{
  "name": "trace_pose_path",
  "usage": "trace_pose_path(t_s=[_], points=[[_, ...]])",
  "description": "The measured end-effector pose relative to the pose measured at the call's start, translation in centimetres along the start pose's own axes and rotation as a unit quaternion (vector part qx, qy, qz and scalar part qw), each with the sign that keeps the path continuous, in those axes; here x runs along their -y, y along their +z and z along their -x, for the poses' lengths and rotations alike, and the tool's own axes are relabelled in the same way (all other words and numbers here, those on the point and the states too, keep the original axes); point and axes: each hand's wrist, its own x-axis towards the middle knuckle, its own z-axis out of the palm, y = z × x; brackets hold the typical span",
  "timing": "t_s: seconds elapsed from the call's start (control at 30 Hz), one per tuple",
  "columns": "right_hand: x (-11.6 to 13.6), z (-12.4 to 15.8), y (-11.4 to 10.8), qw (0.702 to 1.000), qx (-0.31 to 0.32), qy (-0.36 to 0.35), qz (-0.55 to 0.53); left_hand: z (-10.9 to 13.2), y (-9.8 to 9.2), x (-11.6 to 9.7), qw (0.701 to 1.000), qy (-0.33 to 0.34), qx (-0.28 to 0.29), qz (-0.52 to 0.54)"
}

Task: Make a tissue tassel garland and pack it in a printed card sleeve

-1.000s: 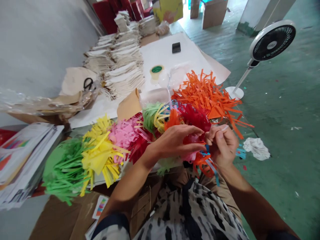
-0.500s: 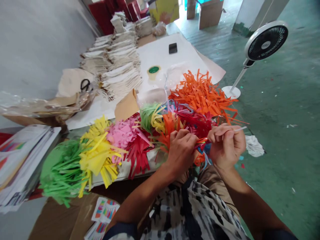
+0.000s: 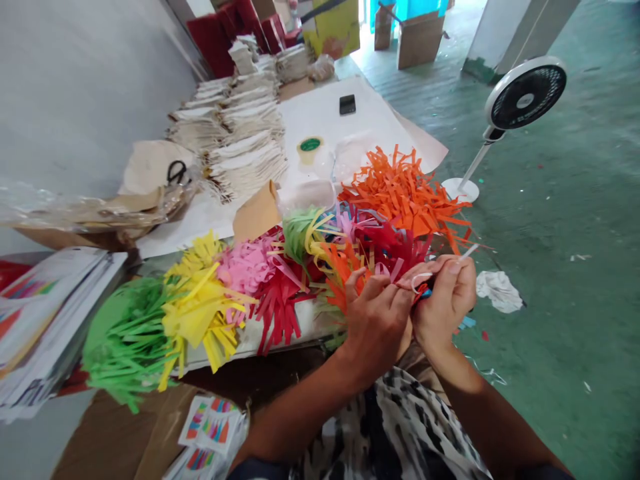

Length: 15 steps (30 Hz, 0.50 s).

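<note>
Paper fringes, seemingly limp and tear-prone, are being pinched at their gathered base by left hand while right hand is gripping a white tie.

A thin white strip curls into a small loop, pinched between the fingertips of the left hand and the right hand. Its free end sticks up and to the right past the right forefinger. Just under the loop sits a small paper bunch, red-orange with a bit of blue. It is mostly hidden in the right hand, just off the near edge of the tabletop, toward its right end.
</note>
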Motion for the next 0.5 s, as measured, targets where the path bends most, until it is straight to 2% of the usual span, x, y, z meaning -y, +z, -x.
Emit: trace_pose_path(t_s=[0.07,0.3,0.4,0.5], points=[[0.2,-0.5,-0.1,0.999,-0.002,0.030,-0.023,0.2,-0.2,-0.1,1.000,0.003,0.005,0.026],[1.9,-1.9,-0.2,0.990,-0.023,0.050,-0.127,1.0,-0.6,0.7,0.993,-0.005,0.030,0.116],[3.5,-3.2,-0.7,0.985,-0.019,0.031,-0.168,2.0,-0.6,2.5,0.989,0.020,0.053,0.136],[5.1,-4.4,-2.1,0.981,0.010,-0.001,-0.195,2.8,-0.4,5.5,0.985,0.030,0.096,0.138]])
